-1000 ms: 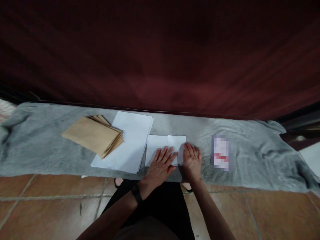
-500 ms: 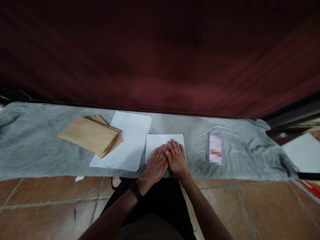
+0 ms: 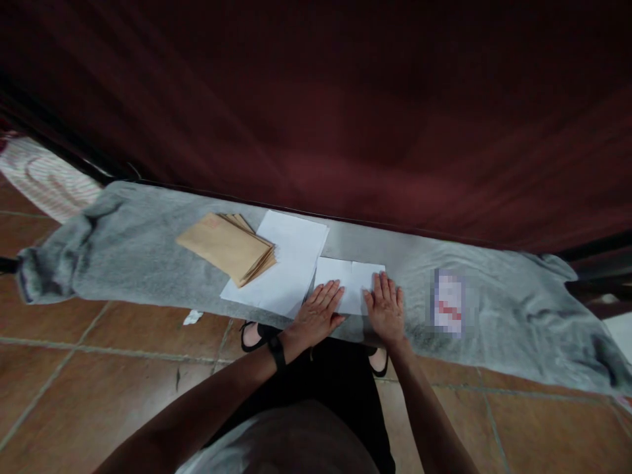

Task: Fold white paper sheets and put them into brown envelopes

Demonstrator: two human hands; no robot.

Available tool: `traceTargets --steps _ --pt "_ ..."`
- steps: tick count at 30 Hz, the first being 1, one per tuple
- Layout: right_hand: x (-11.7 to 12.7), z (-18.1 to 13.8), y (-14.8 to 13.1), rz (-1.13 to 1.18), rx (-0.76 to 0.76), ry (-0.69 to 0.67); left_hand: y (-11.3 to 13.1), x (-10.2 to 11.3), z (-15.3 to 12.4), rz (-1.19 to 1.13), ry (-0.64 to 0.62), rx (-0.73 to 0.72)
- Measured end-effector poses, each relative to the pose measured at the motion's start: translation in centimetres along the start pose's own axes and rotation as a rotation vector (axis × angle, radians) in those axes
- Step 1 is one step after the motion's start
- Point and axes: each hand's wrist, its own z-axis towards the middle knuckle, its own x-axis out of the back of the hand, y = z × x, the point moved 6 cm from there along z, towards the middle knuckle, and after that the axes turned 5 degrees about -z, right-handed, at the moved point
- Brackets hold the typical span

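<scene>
On the folded paper (image 3: 351, 284), both hands (image 3: 318, 315) lie flat.

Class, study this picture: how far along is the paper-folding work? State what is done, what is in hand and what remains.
Done: one folded sheet lies on the grey cloth, a crease down its middle. In hand: the left hand and right hand press flat on it. Left, apparently: the stack of white sheets lies unfolded beside it, and the brown envelopes lie untouched, overlapping that stack.
</scene>
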Motion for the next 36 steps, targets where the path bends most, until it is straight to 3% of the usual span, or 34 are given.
traceTargets --steps 4,11,17,22,28,36 --pt "0.3 0.5 -0.8 0.026 -0.005 0.027 0.1 -0.1 0.0 0.023 0.006 -0.014" --pt "-1.0 2.1 -5.1 0.127 0.207 -0.077 0.3 -0.6 0.1 0.035 0.000 -0.023" --pt "-2.0 4.3 -3.4 0.088 0.174 -0.084 0.0 -0.8 0.0 0.006 0.027 -0.020" --pt "-1.5 7.6 -2.0 0.120 0.184 -0.104 -0.5 -0.9 -0.1 -0.024 0.053 -0.015" --pt "-1.2 10.6 -1.1 0.137 0.199 -0.280 -0.7 -0.6 0.1 -0.017 0.043 -0.038" --pt "-1.0 11.3 0.2 0.154 0.179 -0.319 -0.9 0.1 0.6 -0.016 0.034 -0.053"
